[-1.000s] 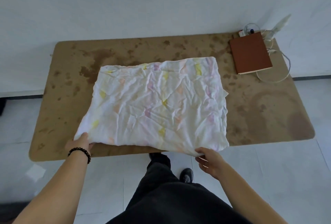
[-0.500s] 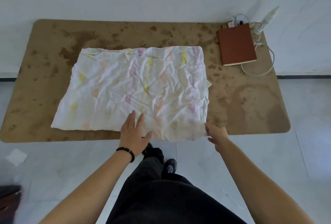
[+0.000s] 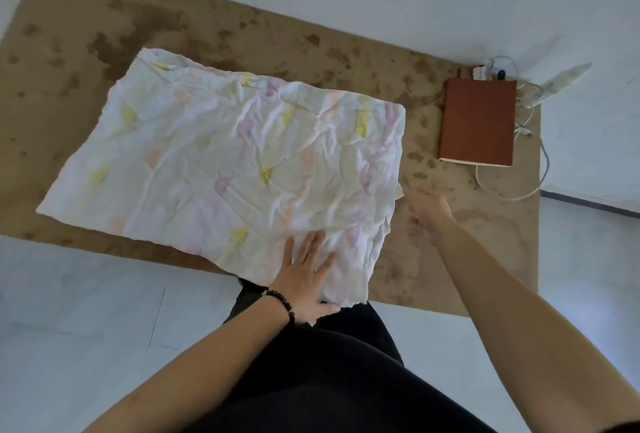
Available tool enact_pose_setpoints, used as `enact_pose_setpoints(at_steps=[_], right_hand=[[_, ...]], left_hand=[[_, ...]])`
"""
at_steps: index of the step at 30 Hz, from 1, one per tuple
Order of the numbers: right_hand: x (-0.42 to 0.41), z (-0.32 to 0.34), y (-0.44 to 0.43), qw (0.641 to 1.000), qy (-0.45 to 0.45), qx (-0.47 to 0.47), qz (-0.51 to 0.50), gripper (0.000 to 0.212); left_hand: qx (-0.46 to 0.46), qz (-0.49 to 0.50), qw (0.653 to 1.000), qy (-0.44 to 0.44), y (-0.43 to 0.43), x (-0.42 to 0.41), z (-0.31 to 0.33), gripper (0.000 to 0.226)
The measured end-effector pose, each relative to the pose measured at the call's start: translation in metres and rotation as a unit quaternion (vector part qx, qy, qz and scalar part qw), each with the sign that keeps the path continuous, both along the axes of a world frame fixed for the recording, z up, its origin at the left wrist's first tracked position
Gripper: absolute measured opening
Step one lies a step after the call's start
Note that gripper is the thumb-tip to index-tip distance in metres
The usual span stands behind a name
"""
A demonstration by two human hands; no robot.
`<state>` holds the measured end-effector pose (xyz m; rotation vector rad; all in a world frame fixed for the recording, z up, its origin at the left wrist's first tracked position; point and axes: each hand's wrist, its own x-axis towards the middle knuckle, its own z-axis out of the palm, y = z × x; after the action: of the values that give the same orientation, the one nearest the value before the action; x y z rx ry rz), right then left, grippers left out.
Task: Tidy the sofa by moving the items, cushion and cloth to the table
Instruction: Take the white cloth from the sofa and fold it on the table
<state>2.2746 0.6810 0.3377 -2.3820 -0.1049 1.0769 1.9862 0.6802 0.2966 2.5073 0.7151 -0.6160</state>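
A crumpled white cloth (image 3: 235, 169) with faint yellow and pink patches lies spread flat on the brown stained table (image 3: 450, 259). My left hand (image 3: 306, 277), with a dark bead bracelet on the wrist, rests palm down on the cloth's near right corner, fingers spread. Just right of the cloth's right edge is my right hand (image 3: 431, 213), blurred, above the bare tabletop; I cannot tell whether it touches the cloth. A brown notebook (image 3: 479, 121) lies at the table's far right. No sofa or cushion is in view.
A white cable (image 3: 526, 187) loops around the notebook, with a small white charger (image 3: 481, 72) and a pale pointed object (image 3: 561, 81) behind it. A white wall stands behind the table. Pale floor tiles surround it, and my dark trousers fill the bottom centre.
My left hand went from the cloth's near left corner to pressing flat on its near right part. My right hand let go of the near edge and moved up beside the right edge.
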Motion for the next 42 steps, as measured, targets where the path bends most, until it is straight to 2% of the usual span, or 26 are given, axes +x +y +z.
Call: enact_pose_setpoints(at_steps=[4, 6, 8, 11, 14, 16, 18, 20, 22, 25, 27, 31, 36, 39, 42], right_hand=[[0.011, -0.015, 0.05, 0.997, -0.013, 0.037, 0.065, 0.052], [0.01, -0.021, 0.067, 0.996, 0.027, 0.043, 0.074, 0.055], [0.008, -0.023, 0.079, 0.992, 0.082, 0.045, 0.083, 0.051], [0.009, -0.025, 0.087, 0.978, 0.185, 0.052, 0.077, 0.031], [0.013, -0.019, 0.084, 0.945, 0.321, 0.069, 0.015, 0.018], [0.016, -0.014, 0.084, 0.936, 0.342, 0.08, -0.009, 0.012], [0.016, -0.004, 0.089, 0.936, 0.34, 0.089, -0.016, 0.01], [0.013, 0.007, 0.097, 0.932, 0.345, 0.111, -0.024, 0.02], [0.004, 0.021, 0.109, 0.925, 0.349, 0.143, -0.033, 0.026], [-0.017, 0.041, 0.132, 0.917, 0.346, 0.195, -0.037, 0.026], [-0.033, 0.049, 0.146, 0.925, 0.322, 0.201, -0.005, 0.025], [-0.075, 0.057, 0.181, 0.94, 0.26, 0.214, 0.054, 0.036], [-0.141, 0.065, 0.241, 0.953, 0.188, 0.209, 0.113, 0.011], [-0.192, 0.067, 0.288, 0.959, 0.113, 0.194, 0.174, 0.008], [-0.252, 0.069, 0.337, 0.95, 0.083, 0.219, 0.209, 0.011]], left_hand=[[0.043, 0.049, 0.998, 0.017, -0.015, 0.014, 0.001, 0.114], [0.085, 0.067, 0.994, 0.027, -0.032, 0.02, -0.002, 0.118], [0.12, 0.09, 0.988, 0.025, -0.053, 0.031, -0.008, 0.108], [0.138, 0.165, 0.977, -0.019, -0.071, 0.051, -0.008, 0.077], [0.103, 0.193, 0.975, -0.029, -0.082, 0.049, 0.001, 0.054], [0.066, 0.262, 0.961, -0.062, -0.083, 0.043, 0.014, 0.042], [0.011, 0.408, 0.906, -0.113, -0.078, 0.04, 0.035, 0.039], [-0.058, 0.565, 0.808, -0.156, -0.068, 0.038, 0.056, 0.031], [-0.047, 0.677, 0.7, -0.222, -0.055, 0.034, 0.077, 0.021], [-0.045, 0.769, 0.561, -0.303, -0.033, 0.018, 0.1, 0.015], [-0.057, 0.795, 0.503, -0.336, -0.021, -0.001, 0.104, 0.016], [-0.069, 0.817, 0.439, -0.369, 0.012, -0.045, 0.105, 0.02], [-0.147, 0.824, 0.411, -0.361, 0.071, -0.111, 0.1, 0.019], [-0.154, 0.821, 0.397, -0.38, 0.119, -0.16, 0.096, 0.016], [-0.164, 0.826, 0.355, -0.406, 0.166, -0.208, 0.091, 0.017]])
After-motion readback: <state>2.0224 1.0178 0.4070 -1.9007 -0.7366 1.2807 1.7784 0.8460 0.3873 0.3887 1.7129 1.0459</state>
